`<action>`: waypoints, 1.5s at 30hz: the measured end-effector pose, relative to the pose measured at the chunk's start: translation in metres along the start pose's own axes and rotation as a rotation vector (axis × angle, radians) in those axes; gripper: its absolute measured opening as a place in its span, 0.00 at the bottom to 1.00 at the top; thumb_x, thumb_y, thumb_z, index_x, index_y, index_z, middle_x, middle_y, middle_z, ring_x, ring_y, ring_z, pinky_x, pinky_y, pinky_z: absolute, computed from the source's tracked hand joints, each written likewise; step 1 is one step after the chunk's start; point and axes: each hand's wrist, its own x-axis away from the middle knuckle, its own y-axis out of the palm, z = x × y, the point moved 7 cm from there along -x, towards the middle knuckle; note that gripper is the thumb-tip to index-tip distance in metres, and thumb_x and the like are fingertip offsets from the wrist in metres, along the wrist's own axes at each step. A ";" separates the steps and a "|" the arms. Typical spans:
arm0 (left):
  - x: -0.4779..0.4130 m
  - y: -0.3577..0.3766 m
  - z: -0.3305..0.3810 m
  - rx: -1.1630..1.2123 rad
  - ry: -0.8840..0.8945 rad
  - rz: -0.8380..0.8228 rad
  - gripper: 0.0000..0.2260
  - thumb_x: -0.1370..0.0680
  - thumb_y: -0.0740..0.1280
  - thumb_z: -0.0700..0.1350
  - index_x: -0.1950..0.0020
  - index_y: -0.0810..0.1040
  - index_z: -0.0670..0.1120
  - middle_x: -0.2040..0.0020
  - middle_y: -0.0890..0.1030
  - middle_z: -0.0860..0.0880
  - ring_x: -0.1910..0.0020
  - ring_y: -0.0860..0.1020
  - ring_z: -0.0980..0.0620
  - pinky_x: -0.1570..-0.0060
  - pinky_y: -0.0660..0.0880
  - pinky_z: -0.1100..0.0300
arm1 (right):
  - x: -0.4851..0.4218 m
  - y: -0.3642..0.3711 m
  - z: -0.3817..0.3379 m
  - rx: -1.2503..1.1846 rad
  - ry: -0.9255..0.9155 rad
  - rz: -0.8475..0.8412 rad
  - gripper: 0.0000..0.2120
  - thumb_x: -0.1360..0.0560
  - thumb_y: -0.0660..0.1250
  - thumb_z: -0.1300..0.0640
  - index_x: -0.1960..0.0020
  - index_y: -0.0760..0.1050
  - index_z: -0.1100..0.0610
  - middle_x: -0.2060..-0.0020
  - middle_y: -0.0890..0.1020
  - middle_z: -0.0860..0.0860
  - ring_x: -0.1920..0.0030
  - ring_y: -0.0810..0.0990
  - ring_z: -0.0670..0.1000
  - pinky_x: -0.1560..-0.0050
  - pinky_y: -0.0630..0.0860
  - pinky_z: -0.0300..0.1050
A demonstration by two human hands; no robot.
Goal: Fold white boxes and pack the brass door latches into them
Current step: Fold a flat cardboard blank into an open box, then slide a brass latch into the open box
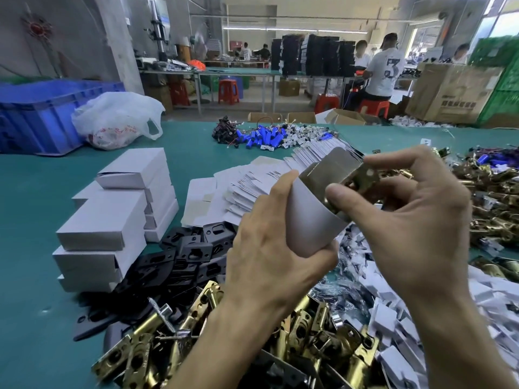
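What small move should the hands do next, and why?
Probably the right hand should push the latch further down into the box. The left hand grips the box with its top open, and the latch's plate sticks out above the rim, so the flap likely cannot close yet.

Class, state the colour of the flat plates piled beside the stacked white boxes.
The flat plates are black; the head view shows it best.
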 end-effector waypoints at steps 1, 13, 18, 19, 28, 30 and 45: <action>0.001 0.001 -0.001 0.024 -0.011 0.012 0.39 0.35 0.71 0.62 0.26 0.60 0.65 0.40 0.75 0.59 0.45 0.78 0.53 0.52 0.80 0.49 | 0.001 0.005 0.001 0.009 0.027 -0.026 0.16 0.34 0.79 0.50 0.53 0.75 0.46 0.62 0.84 0.37 0.66 0.83 0.47 0.67 0.78 0.49; -0.004 -0.006 -0.028 0.253 -0.179 0.125 0.33 0.39 0.75 0.63 0.36 0.65 0.69 0.47 0.79 0.60 0.56 0.81 0.59 0.66 0.78 0.65 | 0.000 0.010 0.002 -0.035 -0.020 -0.036 0.06 0.20 0.66 0.55 0.49 0.82 0.48 0.61 0.83 0.44 0.67 0.78 0.49 0.67 0.75 0.48; -0.006 -0.012 -0.037 0.471 -0.290 0.166 0.34 0.39 0.75 0.62 0.36 0.66 0.65 0.47 0.80 0.58 0.54 0.82 0.59 0.61 0.81 0.63 | -0.004 -0.003 0.048 0.040 0.200 0.030 0.10 0.20 0.64 0.55 0.58 0.78 0.45 0.65 0.81 0.47 0.65 0.80 0.52 0.66 0.79 0.56; -0.007 -0.013 -0.037 0.506 -0.301 0.172 0.34 0.39 0.75 0.63 0.35 0.66 0.64 0.47 0.80 0.58 0.53 0.83 0.58 0.58 0.82 0.59 | -0.003 -0.001 0.065 0.154 0.272 -0.070 0.09 0.20 0.64 0.55 0.57 0.78 0.46 0.64 0.81 0.46 0.65 0.80 0.51 0.64 0.80 0.54; -0.007 -0.011 -0.037 0.574 -0.295 0.166 0.45 0.41 0.82 0.58 0.29 0.63 0.61 0.41 0.79 0.58 0.48 0.82 0.57 0.56 0.81 0.62 | 0.042 0.009 0.142 0.663 0.812 -0.764 0.16 0.33 0.81 0.55 0.51 0.78 0.56 0.55 0.80 0.54 0.56 0.80 0.52 0.58 0.76 0.46; -0.006 -0.012 -0.036 0.533 -0.275 0.190 0.44 0.41 0.82 0.57 0.30 0.63 0.61 0.42 0.79 0.59 0.49 0.81 0.59 0.58 0.79 0.67 | 0.043 0.011 0.141 0.680 0.811 -0.778 0.16 0.34 0.81 0.55 0.53 0.77 0.53 0.54 0.80 0.52 0.56 0.79 0.50 0.62 0.72 0.42; -0.003 -0.008 -0.039 0.391 -0.310 0.170 0.35 0.40 0.78 0.62 0.39 0.64 0.62 0.48 0.78 0.59 0.55 0.80 0.62 0.65 0.79 0.65 | -0.001 -0.019 0.097 0.448 0.449 -0.324 0.15 0.26 0.69 0.45 0.47 0.84 0.55 0.65 0.83 0.52 0.70 0.74 0.46 0.67 0.72 0.39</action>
